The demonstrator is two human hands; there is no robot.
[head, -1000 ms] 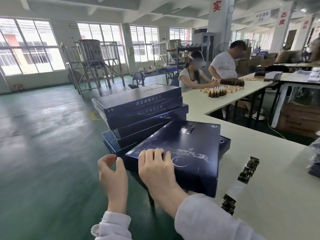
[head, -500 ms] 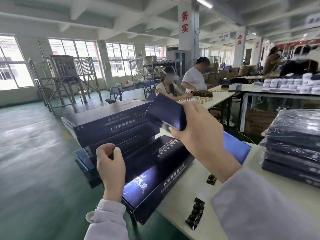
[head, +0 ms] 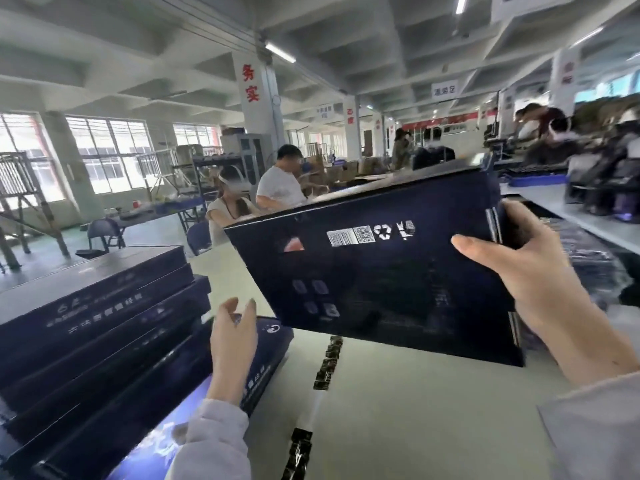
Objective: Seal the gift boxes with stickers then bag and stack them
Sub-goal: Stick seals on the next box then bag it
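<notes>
My right hand (head: 526,268) grips a dark blue gift box (head: 374,271) by its right end and holds it up in the air, its barcode side facing me. My left hand (head: 232,336) hovers below the box's lower left corner, fingers loosely spread, holding nothing. Under that hand a second blue box (head: 173,403) lies on the table edge. A strip of dark stickers (head: 325,365) runs along the white table (head: 415,410) below the raised box.
A pile of several dark blue boxes (head: 93,313) stands at the left. Bagged boxes (head: 588,258) lie stacked at the right, behind my right hand. Two seated people (head: 277,185) work at the far end of the table; others stand further back.
My right hand has swung the box up and to the right, turning its barcode side toward me. My left hand has opened and risen. The camera has tilted up and right.
</notes>
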